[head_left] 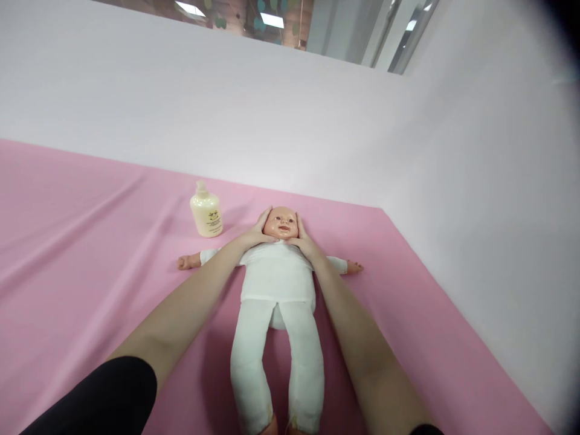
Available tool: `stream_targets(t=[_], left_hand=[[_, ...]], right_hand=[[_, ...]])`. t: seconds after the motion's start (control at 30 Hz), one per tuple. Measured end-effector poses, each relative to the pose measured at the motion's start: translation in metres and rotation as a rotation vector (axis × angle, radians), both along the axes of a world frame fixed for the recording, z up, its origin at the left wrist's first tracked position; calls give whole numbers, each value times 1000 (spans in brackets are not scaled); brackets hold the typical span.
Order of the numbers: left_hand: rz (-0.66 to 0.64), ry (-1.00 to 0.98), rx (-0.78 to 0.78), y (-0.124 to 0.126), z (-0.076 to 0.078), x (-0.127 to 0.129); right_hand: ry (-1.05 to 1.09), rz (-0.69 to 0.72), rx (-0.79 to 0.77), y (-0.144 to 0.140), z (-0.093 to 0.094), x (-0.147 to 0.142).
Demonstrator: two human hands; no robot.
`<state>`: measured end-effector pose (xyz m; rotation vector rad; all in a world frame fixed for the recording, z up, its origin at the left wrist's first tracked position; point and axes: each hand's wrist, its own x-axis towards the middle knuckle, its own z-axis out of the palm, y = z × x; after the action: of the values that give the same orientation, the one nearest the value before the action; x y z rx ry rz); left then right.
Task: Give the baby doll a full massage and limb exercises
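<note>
The baby doll (278, 272) lies on its back on the pink cloth (113, 272), a little right of the middle of the view, with its head away from the person and its feet cut by the lower border. Its trunk, arms and legs are white, and both its arms are stretched out to the sides.

The left hand (259, 231) and the right hand (304, 237) are half curved, and they hold the head of the doll between them, one at each side. The fingers lie along the sides of the head, and the thumbs are near the chin. The forearms pass over the doll's arms, and a black sleeve (104, 396) covers the left elbow.

Near the doll's head, on the left, a pale yellow pump bottle (206, 212) stands upright on the cloth.

The cloth is smooth around the doll but has long folds at the left; what is under it, I cannot tell. Behind its far edge and along the right rises a plain white wall (203, 115). Above it one sees bright rectangular lights (272, 20), a brownish area with coloured round shapes, and grey panels (344, 30).
</note>
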<state>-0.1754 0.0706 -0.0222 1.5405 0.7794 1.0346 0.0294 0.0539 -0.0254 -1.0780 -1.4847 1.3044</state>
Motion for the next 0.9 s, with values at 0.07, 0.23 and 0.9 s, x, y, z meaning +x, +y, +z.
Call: stream_targets(t=[0.07, 0.23, 0.9], left_hand=[[2, -22, -9, 0, -1, -1], [-1, -89, -62, -7, -1, 0], [-26, -46, -37, -6, -2, -3]], right_hand=[[21, 2, 1, 1, -1, 0], [125, 17, 28, 3, -4, -2], [-2, -3, 14, -1, -1, 2]])
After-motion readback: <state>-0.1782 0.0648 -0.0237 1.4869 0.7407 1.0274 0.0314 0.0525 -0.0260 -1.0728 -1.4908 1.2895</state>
